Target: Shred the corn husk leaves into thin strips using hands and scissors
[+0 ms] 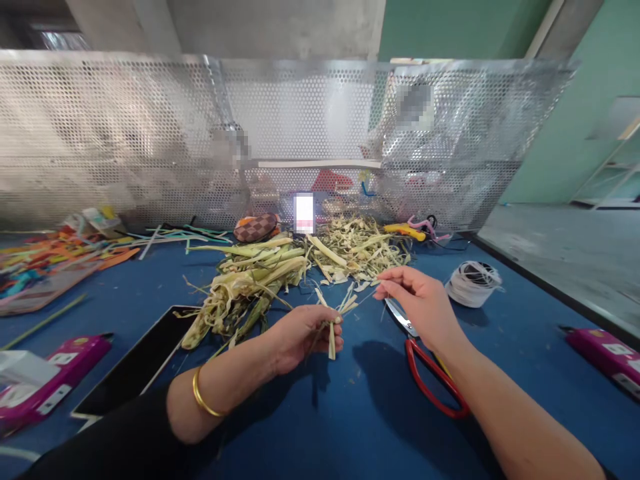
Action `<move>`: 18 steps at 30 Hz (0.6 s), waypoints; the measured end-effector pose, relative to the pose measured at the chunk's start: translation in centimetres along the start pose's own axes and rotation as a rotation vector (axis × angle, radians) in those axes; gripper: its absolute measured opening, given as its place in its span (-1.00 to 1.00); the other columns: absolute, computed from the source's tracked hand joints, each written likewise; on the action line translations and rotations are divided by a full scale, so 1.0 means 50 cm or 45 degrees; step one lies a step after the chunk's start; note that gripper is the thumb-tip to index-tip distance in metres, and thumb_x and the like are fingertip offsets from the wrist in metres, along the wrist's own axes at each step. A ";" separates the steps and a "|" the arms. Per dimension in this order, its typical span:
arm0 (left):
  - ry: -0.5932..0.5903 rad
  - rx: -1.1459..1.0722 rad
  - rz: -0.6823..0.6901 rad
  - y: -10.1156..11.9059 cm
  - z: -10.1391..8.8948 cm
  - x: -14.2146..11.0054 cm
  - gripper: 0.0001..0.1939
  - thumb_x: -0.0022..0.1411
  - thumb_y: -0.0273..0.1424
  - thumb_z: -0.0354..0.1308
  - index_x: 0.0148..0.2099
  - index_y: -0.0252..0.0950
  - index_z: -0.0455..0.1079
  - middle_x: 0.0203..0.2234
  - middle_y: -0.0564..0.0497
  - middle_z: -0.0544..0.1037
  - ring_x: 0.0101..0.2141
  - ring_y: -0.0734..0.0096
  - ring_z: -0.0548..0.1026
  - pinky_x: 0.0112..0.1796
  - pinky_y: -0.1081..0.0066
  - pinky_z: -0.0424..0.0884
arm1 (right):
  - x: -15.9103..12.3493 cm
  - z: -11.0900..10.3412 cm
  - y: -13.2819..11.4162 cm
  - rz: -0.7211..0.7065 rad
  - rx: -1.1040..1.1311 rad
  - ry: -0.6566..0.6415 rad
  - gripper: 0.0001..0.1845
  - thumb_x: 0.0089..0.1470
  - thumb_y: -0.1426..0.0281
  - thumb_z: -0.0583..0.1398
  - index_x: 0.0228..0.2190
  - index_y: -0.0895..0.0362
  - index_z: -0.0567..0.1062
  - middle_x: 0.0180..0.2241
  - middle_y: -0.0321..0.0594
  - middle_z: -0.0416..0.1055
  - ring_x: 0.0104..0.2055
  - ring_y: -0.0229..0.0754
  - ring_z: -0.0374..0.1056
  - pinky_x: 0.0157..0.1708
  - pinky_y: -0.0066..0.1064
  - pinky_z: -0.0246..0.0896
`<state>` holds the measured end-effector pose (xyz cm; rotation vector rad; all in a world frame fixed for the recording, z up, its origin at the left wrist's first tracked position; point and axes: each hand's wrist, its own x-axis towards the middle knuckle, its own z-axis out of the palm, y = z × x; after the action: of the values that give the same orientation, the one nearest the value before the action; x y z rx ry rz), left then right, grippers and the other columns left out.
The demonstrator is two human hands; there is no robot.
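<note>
My left hand is closed in a pinch on a small bunch of pale corn husk strips, whose ends fan out above and hang below the fingers. A thin thread stretches from this bunch to my right hand, which pinches it between thumb and fingertips. Beneath the right hand lie scissors with red handles, partly hidden by the wrist. Beyond the left hand lies a heap of long corn husks, and behind both hands is a pile of torn, shredded husk.
A white spool of line stands at right, near a magenta box. At left are a black flat tray, another magenta box and colourful strips. A lit phone leans against the perforated metal screen.
</note>
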<state>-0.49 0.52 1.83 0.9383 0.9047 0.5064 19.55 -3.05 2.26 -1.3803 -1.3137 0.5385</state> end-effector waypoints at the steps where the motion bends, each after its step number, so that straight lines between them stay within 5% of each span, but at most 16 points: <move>1: 0.007 0.007 0.024 0.001 -0.001 0.000 -0.92 -0.01 -0.45 0.16 -0.49 -0.37 0.36 -0.62 0.07 0.41 -0.58 0.50 0.43 -0.38 0.42 0.43 | 0.002 -0.001 0.001 0.002 -0.038 0.014 -0.80 -0.04 0.29 0.15 -0.37 0.13 0.46 -0.51 -0.22 0.50 -0.42 -0.13 0.45 -0.31 -0.29 0.29; 12: 0.122 0.193 0.196 0.014 -0.012 0.005 -0.84 -0.09 -0.38 0.24 -0.49 -0.36 0.35 -0.65 0.09 0.42 -0.60 0.51 0.42 -0.45 0.47 0.38 | 0.004 -0.006 0.017 -0.088 -0.673 -0.146 -0.73 -0.01 0.42 0.01 -0.34 0.10 0.49 -0.59 -0.30 0.40 -0.56 -0.19 0.31 -0.50 -0.41 0.13; 18: 0.110 0.221 0.192 0.014 -0.008 0.001 -0.79 -0.13 -0.32 0.27 -0.52 -0.36 0.36 -0.65 0.09 0.43 -0.60 0.52 0.42 -0.44 0.47 0.37 | 0.007 0.002 0.034 -0.072 -0.854 -0.548 -0.75 0.08 0.39 0.06 -0.39 0.10 0.54 -0.39 -0.15 0.50 -0.33 -0.11 0.40 -0.31 -0.34 0.19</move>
<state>-0.82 1.10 2.27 1.1559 0.9718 0.6075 20.21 -2.33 0.82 -1.8205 -1.9969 0.3771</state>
